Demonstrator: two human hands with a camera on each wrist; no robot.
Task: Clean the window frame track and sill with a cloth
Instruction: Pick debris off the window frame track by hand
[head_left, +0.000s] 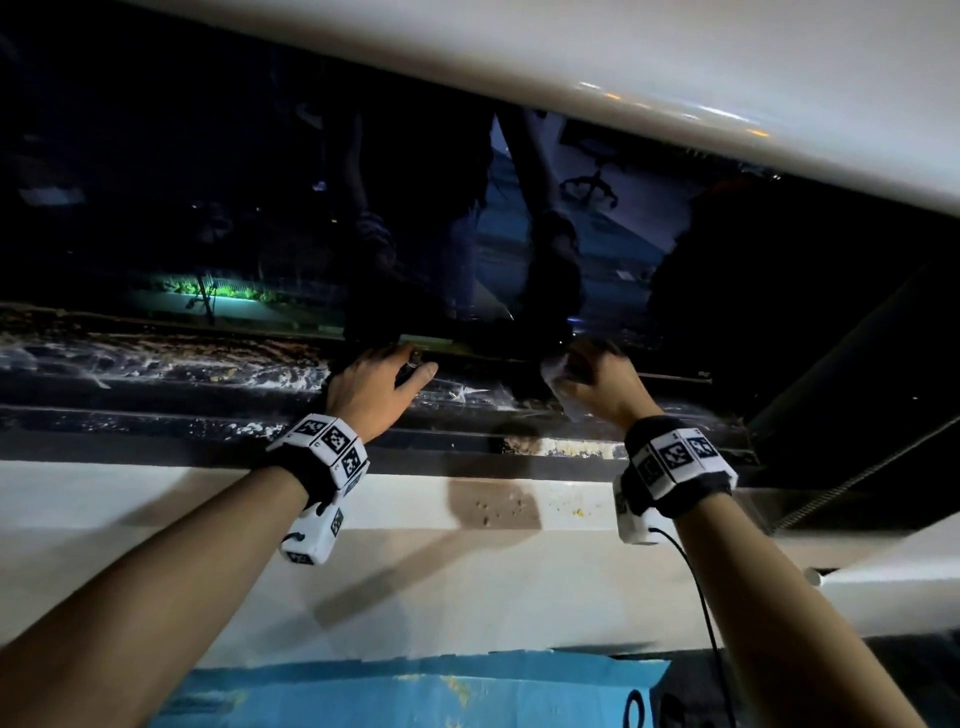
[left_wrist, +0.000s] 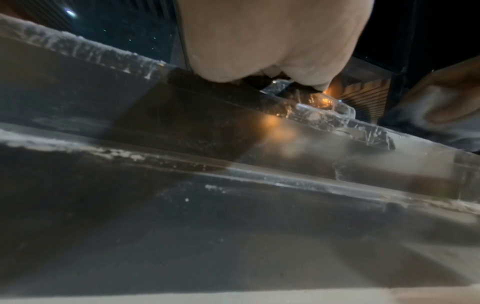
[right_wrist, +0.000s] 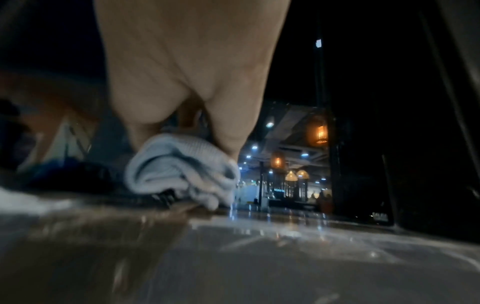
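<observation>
blue sheet below, hanging lamps outside

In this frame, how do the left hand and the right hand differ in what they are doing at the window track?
The right hand grips a bunched pale cloth; the left hand holds no cloth. The left hand rests bare on the track, fingers reaching toward the glass edge, while the right hand presses its cloth onto the track. The track left of the left hand looks grimy. Both hands wear marker-tagged wrist bands.

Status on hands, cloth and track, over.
Right hand grips cloth on track. Left hand rests on track. Grime to its left.
</observation>
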